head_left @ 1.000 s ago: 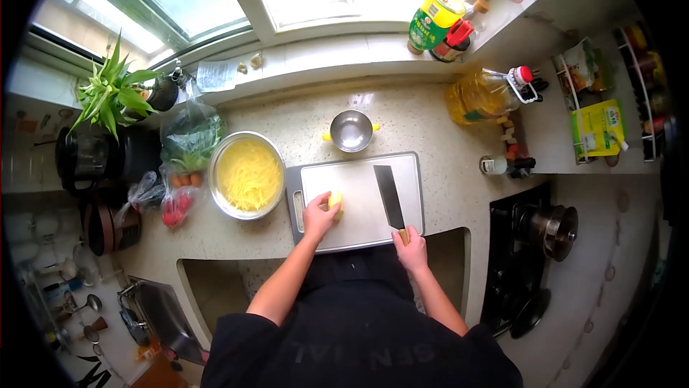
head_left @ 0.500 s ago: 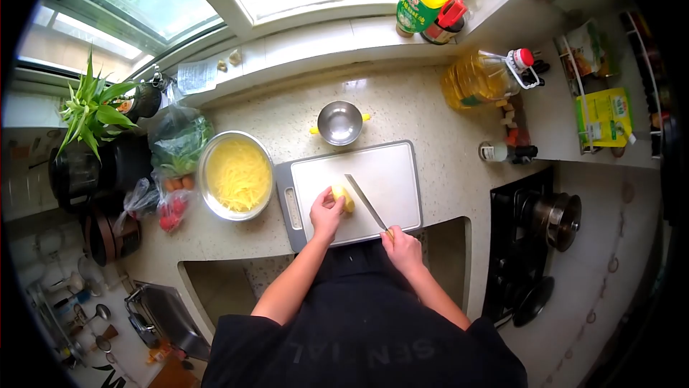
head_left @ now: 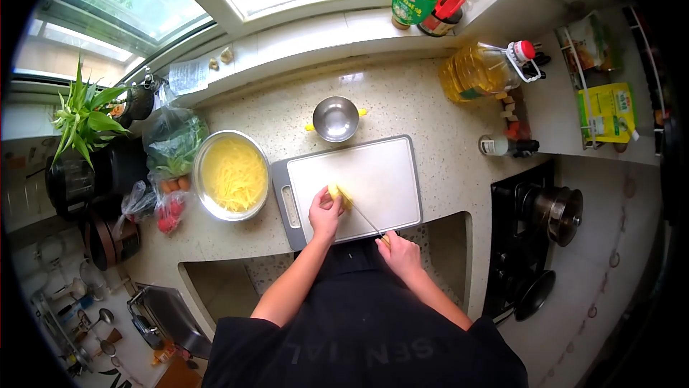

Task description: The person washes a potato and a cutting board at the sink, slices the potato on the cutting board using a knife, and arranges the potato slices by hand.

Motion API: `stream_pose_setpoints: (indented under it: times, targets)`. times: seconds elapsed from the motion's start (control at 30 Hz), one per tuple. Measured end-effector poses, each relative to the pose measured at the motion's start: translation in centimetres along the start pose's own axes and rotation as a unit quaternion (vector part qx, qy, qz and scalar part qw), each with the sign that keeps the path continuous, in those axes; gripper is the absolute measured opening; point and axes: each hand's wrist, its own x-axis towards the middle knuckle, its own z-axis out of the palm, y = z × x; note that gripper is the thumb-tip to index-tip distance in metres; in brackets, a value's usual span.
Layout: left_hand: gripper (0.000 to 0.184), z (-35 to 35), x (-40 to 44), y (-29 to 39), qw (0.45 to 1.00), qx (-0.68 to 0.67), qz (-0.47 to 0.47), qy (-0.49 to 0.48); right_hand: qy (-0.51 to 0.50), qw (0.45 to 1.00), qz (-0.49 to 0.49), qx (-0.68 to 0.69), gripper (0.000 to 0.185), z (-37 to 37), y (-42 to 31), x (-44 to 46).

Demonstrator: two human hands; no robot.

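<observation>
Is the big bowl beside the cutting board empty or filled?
Filled, at least partly: the big bowl holds a heap of yellow shreds; how deep, I can't tell.

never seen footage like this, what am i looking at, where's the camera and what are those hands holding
There's no machine here: the hands are a person's own. A camera worn on their head looks forward and down, so you see roughly what they see. On the counter lies a cutting board. Over it, the left hand holds a yellow piece of food, and the right hand grips a knife by its handle, the blade reaching toward that piece. Left of the board sits a bowl of yellow shreds; beyond it, a small metal bowl.
</observation>
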Motion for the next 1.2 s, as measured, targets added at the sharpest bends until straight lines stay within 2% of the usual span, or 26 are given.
stream_pose_setpoints:
  times: [0.37,1.2]
  targets:
    - [0.045,0.06,-0.1,-0.42,1.0,0.002,0.006,0.003,-0.006,0.999,0.0,-0.034,0.031,0.08,-0.01,-0.15]
    - [0.045,0.19,-0.37,-0.8,1.0,0.006,0.025,0.015,-0.043,0.999,0.018,-0.011,0.036,-0.73,-0.59,0.55]
